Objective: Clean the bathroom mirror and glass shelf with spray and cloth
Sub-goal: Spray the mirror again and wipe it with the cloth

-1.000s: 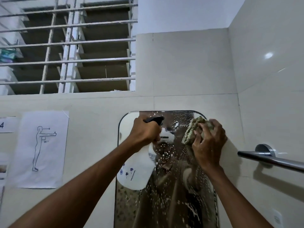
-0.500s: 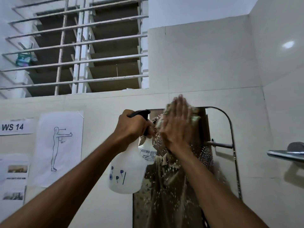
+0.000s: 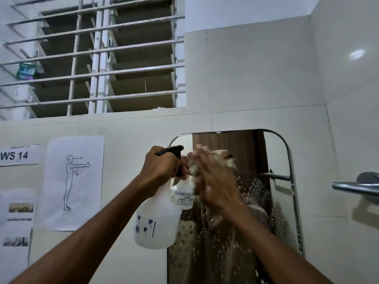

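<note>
A wall mirror [image 3: 274, 152] with rounded top corners hangs on the tiled wall, its lower glass speckled with white spray droplets. My left hand [image 3: 162, 169] grips the black trigger head of a white spray bottle [image 3: 158, 224], held up at the mirror's left edge. Just right of it, my right hand [image 3: 215, 185] presses a pale crumpled cloth [image 3: 223, 158] flat against the upper middle of the glass; the hand and cloth are motion-blurred. No glass shelf is in view.
A chrome rail [image 3: 356, 187] juts from the right wall beside the mirror. Paper sheets, one with a standing figure drawing [image 3: 73, 181] and one marked WS 14 [image 3: 16, 155], are stuck to the wall on the left. A barred window [image 3: 98, 58] sits above.
My right hand with the cloth has swept from the mirror's top right corner leftward and then a little down across the glass. The upper glass now shows fewer droplets. The bottle stays held up.
</note>
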